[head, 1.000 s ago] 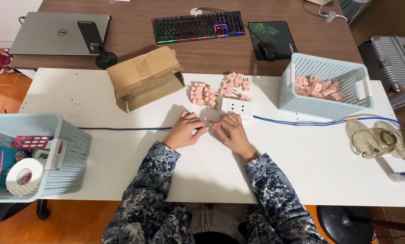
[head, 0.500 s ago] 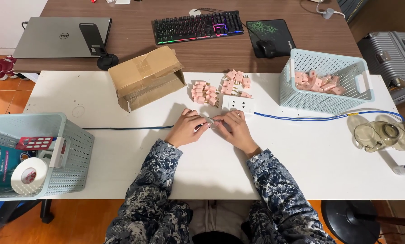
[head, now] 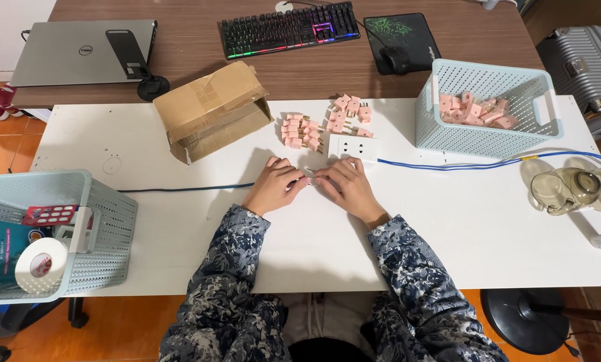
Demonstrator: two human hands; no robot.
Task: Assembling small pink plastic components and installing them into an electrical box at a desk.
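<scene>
My left hand [head: 274, 184] and my right hand [head: 344, 188] meet fingertip to fingertip at the middle of the white table [head: 461, 221]. Together they pinch a small pale object [head: 308, 178] that the fingers mostly hide, so I cannot tell what it is. Just beyond the hands lies a white socket block [head: 353, 146] with a blue cable [head: 448, 164] running off to the right and on to the left. Two heaps of pink plugs [head: 302, 131] lie behind the socket block, the second heap of pink plugs [head: 349, 110] a little further back.
A pale blue basket [head: 545, 107] with more pink plugs stands at the back right, an open cardboard box [head: 210, 107] at the back left. Another basket [head: 106, 221] with a tape roll [head: 41, 265] hangs at the left edge. A glass jar [head: 572, 189] lies far right.
Both hands stay together at the same spot; only the fingers shift slightly around the small object. The view has tilted a little.
</scene>
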